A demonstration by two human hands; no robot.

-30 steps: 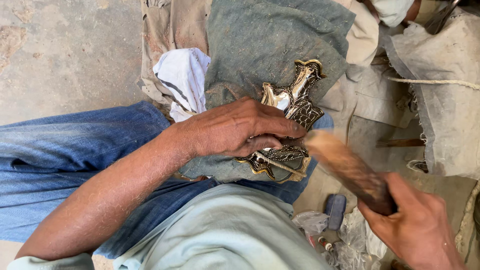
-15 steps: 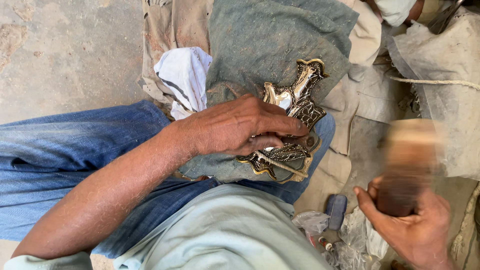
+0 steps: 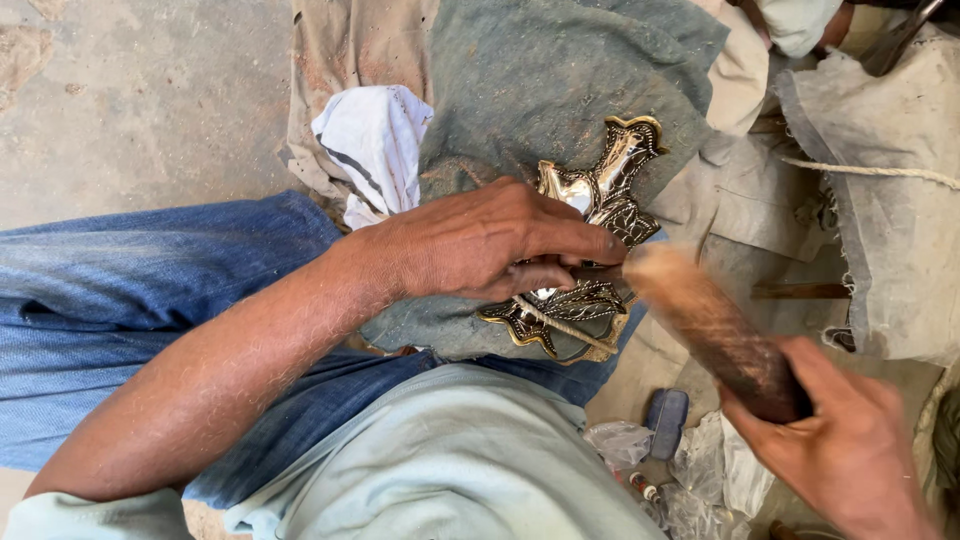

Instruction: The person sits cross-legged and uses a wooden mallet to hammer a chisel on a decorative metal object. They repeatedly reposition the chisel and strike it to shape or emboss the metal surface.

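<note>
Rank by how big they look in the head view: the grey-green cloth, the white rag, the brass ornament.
1. grey-green cloth, clearly largest.
2. brass ornament and white rag: unsure, since the left hand covers the ornament's middle.

Looks like a floor-level metalwork workshop: bare concrete floor, dusty work cloths spread around, an ornate brass casting and a worn wooden mallet.

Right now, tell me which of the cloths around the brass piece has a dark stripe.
The white cloth, bunched just beyond the left hand. It alone is white and striped; the grey-green cloth under the brass piece and the beige ones are plain.
</note>
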